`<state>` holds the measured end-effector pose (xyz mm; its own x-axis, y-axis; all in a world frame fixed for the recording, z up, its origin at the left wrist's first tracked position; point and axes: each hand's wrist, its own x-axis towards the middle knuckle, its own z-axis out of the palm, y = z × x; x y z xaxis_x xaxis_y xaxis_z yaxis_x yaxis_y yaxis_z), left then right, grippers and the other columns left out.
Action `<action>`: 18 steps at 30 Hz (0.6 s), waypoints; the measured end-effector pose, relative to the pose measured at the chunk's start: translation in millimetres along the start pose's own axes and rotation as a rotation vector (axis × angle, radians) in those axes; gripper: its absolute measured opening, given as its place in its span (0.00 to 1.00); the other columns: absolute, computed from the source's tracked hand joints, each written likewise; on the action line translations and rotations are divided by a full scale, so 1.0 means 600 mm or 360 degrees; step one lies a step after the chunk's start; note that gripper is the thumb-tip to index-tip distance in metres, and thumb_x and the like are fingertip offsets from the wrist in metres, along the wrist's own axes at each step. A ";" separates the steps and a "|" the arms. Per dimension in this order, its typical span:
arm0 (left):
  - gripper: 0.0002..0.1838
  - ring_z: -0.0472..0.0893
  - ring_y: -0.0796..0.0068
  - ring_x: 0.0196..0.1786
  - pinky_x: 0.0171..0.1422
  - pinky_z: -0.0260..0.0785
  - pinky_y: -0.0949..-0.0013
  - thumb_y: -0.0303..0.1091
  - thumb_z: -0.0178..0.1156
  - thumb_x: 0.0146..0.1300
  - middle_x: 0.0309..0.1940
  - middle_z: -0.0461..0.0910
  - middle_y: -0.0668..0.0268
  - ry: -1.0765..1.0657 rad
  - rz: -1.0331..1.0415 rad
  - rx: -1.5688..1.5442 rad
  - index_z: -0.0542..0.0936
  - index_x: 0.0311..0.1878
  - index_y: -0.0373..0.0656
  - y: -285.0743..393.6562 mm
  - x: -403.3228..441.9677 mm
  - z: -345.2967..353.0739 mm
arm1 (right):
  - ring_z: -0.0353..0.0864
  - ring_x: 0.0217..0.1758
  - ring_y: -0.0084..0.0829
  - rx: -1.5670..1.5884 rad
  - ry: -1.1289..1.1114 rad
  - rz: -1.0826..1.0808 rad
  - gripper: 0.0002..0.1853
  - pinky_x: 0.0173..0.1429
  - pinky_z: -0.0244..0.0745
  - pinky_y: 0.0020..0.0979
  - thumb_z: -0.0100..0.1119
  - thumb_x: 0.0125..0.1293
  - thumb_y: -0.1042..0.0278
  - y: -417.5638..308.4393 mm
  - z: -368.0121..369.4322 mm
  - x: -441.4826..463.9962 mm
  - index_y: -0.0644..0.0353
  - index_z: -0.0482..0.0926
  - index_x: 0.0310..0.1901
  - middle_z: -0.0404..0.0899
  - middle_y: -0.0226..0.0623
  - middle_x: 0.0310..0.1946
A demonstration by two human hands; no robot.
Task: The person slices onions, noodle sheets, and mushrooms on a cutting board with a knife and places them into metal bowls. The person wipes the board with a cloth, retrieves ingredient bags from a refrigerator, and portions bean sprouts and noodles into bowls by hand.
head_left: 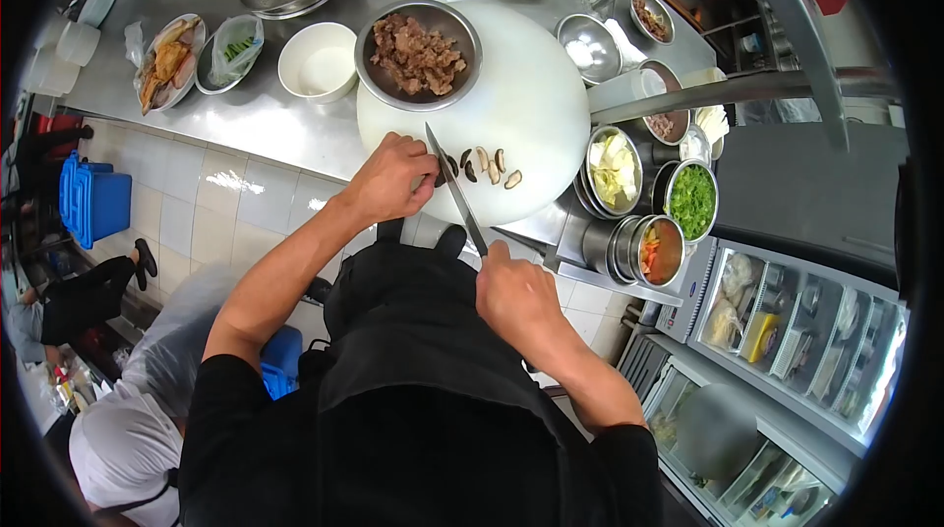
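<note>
On the board's [541, 65] near-left part, right hand [516, 299] grasping knife [458, 191], left hand [391, 180] curled at dark piece [442, 174].
Blade beside left fingertips; brown and pale slices [494, 174] right of blade, toward near edge; metal bowl [378, 87] with chopped meat [416, 52] at far-left edge; white bowl [318, 61] off board, left.

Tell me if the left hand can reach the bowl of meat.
Probably yes: the metal bowl sits just beyond the left hand, bare board between them, though the knife is close.
</note>
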<state>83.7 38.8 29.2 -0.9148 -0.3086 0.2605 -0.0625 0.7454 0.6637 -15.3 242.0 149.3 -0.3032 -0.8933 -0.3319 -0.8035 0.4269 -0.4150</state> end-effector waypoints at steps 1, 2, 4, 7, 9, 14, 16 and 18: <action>0.05 0.75 0.61 0.33 0.44 0.63 0.62 0.23 0.61 0.46 0.24 0.74 0.63 0.0024 0.0013 -0.0002 0.79 0.28 0.42 0.000 0.000 0.003 | 0.79 0.19 0.54 -0.0003 0.0025 -0.0038 0.05 0.24 0.74 0.49 0.51 0.59 0.77 0.009 0.012 0.002 0.67 0.67 0.30 0.75 0.53 0.14; 0.05 0.75 0.61 0.34 0.44 0.63 0.62 0.23 0.62 0.46 0.25 0.75 0.63 0.0047 0.0020 -0.0020 0.79 0.28 0.41 0.001 -0.001 0.004 | 0.78 0.19 0.53 -0.0010 0.0054 -0.0077 0.05 0.24 0.74 0.49 0.51 0.59 0.77 0.014 0.016 0.004 0.67 0.67 0.30 0.75 0.53 0.14; 0.05 0.74 0.61 0.34 0.44 0.63 0.62 0.22 0.62 0.46 0.26 0.75 0.63 0.0096 0.0019 -0.0045 0.79 0.28 0.41 -0.002 -0.006 0.005 | 0.78 0.19 0.53 0.0008 0.0056 -0.0058 0.05 0.23 0.74 0.48 0.51 0.59 0.77 0.003 0.001 0.004 0.67 0.67 0.29 0.74 0.52 0.13; 0.05 0.74 0.61 0.34 0.44 0.63 0.63 0.22 0.62 0.46 0.27 0.76 0.64 0.0105 0.0037 -0.0066 0.80 0.28 0.42 -0.005 -0.011 0.005 | 0.78 0.18 0.53 -0.0025 0.0049 -0.0075 0.05 0.23 0.74 0.48 0.52 0.59 0.77 0.005 0.015 0.002 0.67 0.67 0.29 0.74 0.52 0.13; 0.05 0.74 0.61 0.34 0.45 0.64 0.63 0.22 0.62 0.46 0.27 0.76 0.64 0.0146 0.0047 -0.0060 0.79 0.28 0.42 -0.008 -0.006 0.004 | 0.78 0.18 0.53 -0.0049 0.0055 -0.0079 0.05 0.23 0.74 0.48 0.52 0.60 0.77 0.005 0.011 0.009 0.67 0.67 0.29 0.74 0.52 0.13; 0.05 0.74 0.61 0.34 0.45 0.64 0.63 0.22 0.63 0.46 0.28 0.76 0.64 0.0171 0.0065 -0.0079 0.80 0.27 0.42 -0.005 -0.015 0.008 | 0.78 0.19 0.53 -0.0033 0.0003 -0.0053 0.05 0.24 0.74 0.49 0.51 0.60 0.77 0.006 0.017 0.007 0.67 0.68 0.29 0.74 0.53 0.13; 0.04 0.74 0.62 0.35 0.46 0.64 0.63 0.22 0.63 0.46 0.28 0.76 0.64 0.0178 0.0057 -0.0063 0.80 0.27 0.42 -0.008 -0.016 0.007 | 0.78 0.20 0.54 -0.0005 0.0003 -0.0024 0.05 0.25 0.74 0.50 0.51 0.61 0.76 -0.003 -0.001 0.011 0.68 0.68 0.29 0.74 0.53 0.13; 0.04 0.75 0.62 0.36 0.46 0.64 0.63 0.23 0.63 0.46 0.29 0.77 0.64 0.0153 0.0052 -0.0069 0.80 0.28 0.42 -0.010 -0.020 0.007 | 0.78 0.20 0.54 0.0016 0.0000 -0.0020 0.06 0.25 0.73 0.50 0.52 0.61 0.76 -0.002 0.006 0.008 0.68 0.68 0.29 0.74 0.54 0.14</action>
<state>93.4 40.9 19.1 -0.8736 -0.3411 0.3471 -0.0137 0.7303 0.6830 -14.2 237.6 145.3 -0.2930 -0.8987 -0.3263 -0.8020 0.4169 -0.4278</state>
